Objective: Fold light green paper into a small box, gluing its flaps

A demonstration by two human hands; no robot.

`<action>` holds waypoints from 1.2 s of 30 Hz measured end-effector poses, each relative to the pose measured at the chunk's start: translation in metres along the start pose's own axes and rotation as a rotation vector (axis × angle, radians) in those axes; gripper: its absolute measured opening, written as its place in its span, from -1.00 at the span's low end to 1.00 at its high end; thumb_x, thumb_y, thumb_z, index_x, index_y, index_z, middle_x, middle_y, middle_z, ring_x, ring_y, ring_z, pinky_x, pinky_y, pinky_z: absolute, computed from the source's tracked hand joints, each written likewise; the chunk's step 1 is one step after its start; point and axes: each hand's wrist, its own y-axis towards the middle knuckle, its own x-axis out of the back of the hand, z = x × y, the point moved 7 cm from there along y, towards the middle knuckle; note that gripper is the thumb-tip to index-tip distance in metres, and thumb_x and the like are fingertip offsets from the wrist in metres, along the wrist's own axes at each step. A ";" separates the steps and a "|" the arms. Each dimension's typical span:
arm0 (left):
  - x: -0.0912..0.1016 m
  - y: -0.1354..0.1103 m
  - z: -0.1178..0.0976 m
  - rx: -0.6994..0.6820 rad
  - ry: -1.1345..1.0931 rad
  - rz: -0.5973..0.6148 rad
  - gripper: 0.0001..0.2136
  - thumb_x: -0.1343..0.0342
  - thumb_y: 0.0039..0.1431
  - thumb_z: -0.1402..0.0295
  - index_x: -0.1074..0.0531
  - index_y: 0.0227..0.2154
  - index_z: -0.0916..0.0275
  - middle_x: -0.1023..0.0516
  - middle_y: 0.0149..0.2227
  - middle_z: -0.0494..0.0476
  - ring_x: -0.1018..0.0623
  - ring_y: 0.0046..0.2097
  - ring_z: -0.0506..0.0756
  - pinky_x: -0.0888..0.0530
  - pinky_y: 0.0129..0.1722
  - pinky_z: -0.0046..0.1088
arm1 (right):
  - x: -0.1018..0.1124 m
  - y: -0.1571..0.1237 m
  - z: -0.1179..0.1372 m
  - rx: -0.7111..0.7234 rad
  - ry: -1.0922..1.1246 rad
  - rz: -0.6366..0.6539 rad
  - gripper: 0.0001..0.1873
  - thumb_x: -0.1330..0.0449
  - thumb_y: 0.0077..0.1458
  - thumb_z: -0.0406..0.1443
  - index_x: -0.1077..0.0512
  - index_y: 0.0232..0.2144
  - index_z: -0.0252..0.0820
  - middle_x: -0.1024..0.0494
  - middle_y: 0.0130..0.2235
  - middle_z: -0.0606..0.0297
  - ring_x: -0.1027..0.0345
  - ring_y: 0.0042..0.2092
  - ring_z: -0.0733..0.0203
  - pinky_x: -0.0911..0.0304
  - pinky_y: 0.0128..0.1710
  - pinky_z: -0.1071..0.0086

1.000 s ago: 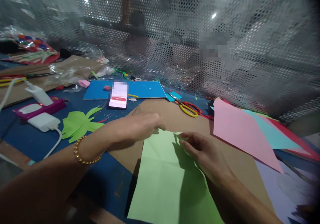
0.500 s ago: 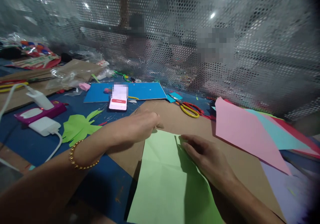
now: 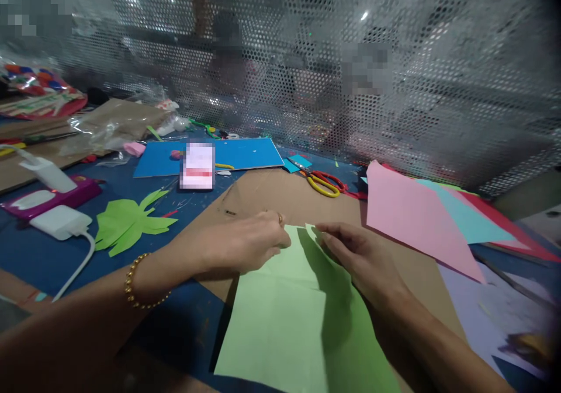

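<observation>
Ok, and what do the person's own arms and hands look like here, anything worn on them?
Both forearms are bare, with no sleeves in view and no gloves. The left hand has a gold beaded bracelet at the wrist and what looks like a small ring on one finger. The right hand shows nothing worn.

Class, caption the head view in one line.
On brown cardboard, left hand and right hand pinch the far edge of green paper.
</observation>
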 end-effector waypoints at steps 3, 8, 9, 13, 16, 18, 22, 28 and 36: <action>-0.004 -0.002 -0.004 -0.024 -0.026 0.031 -0.91 -0.05 0.29 0.35 -0.44 -0.28 0.17 -0.40 -0.20 0.09 -0.43 -0.11 0.12 -0.29 -0.20 -0.40 | 0.007 0.000 -0.003 -0.050 0.071 -0.034 -0.59 -0.21 0.06 -0.03 -0.53 -0.20 -0.23 -0.61 -0.31 0.16 -0.41 -0.38 0.17 -0.27 -0.44 0.35; -0.009 -0.007 -0.004 0.011 -0.062 0.081 -0.69 -0.13 0.25 0.13 -0.40 0.01 0.06 -0.40 -0.13 0.09 -0.42 -0.06 0.16 -0.28 -0.19 -0.40 | 0.014 -0.002 -0.010 -0.048 0.093 -0.059 -0.58 -0.21 0.06 -0.04 -0.48 -0.15 -0.21 -0.61 -0.26 0.15 -0.44 -0.33 0.12 -0.33 -0.39 0.31; -0.010 -0.007 -0.004 0.017 -0.058 0.083 -0.66 -0.14 0.25 0.11 -0.39 0.04 0.04 -0.40 -0.12 0.10 -0.42 -0.05 0.17 -0.28 -0.18 -0.39 | 0.015 -0.003 -0.011 -0.046 0.087 -0.061 -0.58 -0.21 0.06 -0.04 -0.47 -0.14 -0.21 -0.60 -0.26 0.15 -0.45 -0.32 0.11 -0.34 -0.39 0.30; -0.012 -0.007 -0.002 0.031 -0.026 0.094 -0.61 -0.13 0.24 0.10 -0.36 0.10 0.01 -0.40 -0.08 0.12 -0.43 -0.05 0.18 -0.29 -0.17 -0.38 | 0.019 -0.004 -0.010 -0.037 0.007 -0.078 -0.63 -0.19 0.08 -0.07 -0.48 -0.16 -0.18 -0.59 -0.29 0.15 -0.44 -0.34 0.09 -0.33 -0.42 0.28; -0.012 -0.008 -0.003 0.032 -0.006 0.094 -0.60 -0.13 0.24 0.11 -0.34 0.12 0.00 -0.41 -0.06 0.13 -0.43 -0.04 0.19 -0.29 -0.15 -0.37 | 0.020 -0.003 -0.008 -0.038 -0.022 -0.094 -0.62 -0.17 0.07 -0.08 -0.48 -0.16 -0.19 -0.58 -0.31 0.16 -0.44 -0.34 0.08 -0.32 -0.43 0.29; -0.012 -0.009 -0.004 0.035 0.019 0.100 -0.60 -0.12 0.25 0.11 -0.33 0.12 0.00 -0.41 -0.07 0.13 -0.44 -0.06 0.19 -0.30 -0.18 -0.37 | 0.019 -0.002 -0.006 -0.040 -0.038 -0.098 -0.62 -0.17 0.07 -0.07 -0.47 -0.16 -0.21 -0.57 -0.31 0.16 -0.43 -0.35 0.10 -0.31 -0.44 0.31; -0.012 -0.011 -0.007 0.040 0.082 0.101 -0.61 -0.08 0.26 0.11 -0.32 0.12 0.02 -0.42 -0.10 0.15 -0.46 -0.12 0.20 -0.29 -0.27 -0.36 | 0.018 -0.003 -0.004 -0.050 -0.063 -0.103 -0.59 -0.16 0.08 -0.04 -0.47 -0.16 -0.23 -0.54 -0.35 0.19 -0.38 -0.42 0.18 -0.24 -0.50 0.36; -0.013 -0.012 -0.014 0.056 0.125 0.078 -0.69 -0.08 0.25 0.14 -0.36 0.01 0.10 -0.42 -0.14 0.17 -0.46 -0.18 0.21 -0.27 -0.33 -0.35 | 0.025 -0.006 0.005 -0.039 -0.109 -0.083 -0.58 -0.07 0.19 0.06 -0.45 -0.35 -0.15 -0.49 -0.45 0.29 -0.32 -0.46 0.21 -0.18 -0.53 0.38; -0.015 -0.013 -0.014 0.073 0.109 0.073 -0.64 -0.08 0.26 0.10 -0.35 0.05 0.09 -0.42 -0.12 0.19 -0.45 -0.18 0.21 -0.27 -0.33 -0.35 | 0.033 0.000 0.000 0.019 -0.176 0.030 -0.67 -0.23 0.08 -0.03 -0.38 -0.47 -0.17 -0.38 -0.48 0.37 -0.22 -0.45 0.27 -0.11 -0.52 0.43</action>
